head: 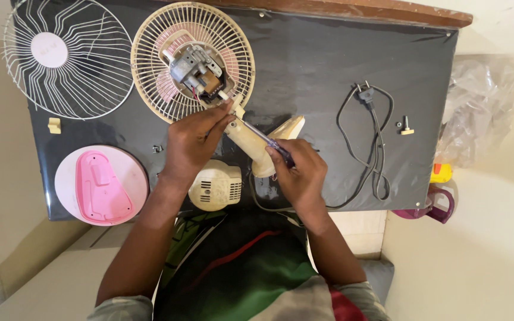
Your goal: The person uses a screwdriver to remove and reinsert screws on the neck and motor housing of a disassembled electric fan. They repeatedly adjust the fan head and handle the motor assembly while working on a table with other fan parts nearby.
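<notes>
— What did the fan look like?

— A cream fan neck [251, 148] lay mid-table, its bare grey motor [194, 68] sitting inside the rear grille [150, 71] at the far side.

— And the hands?

— The left hand [193, 141] was closed on the neck's far end; the right hand [297, 169] was wrapped around a screwdriver [263, 138], its tip at the neck.

— Anything holding something?

— The round white base [69, 172], near left, held a pink cover [102, 187]. The white front grille [66, 56] lay far left.
</notes>
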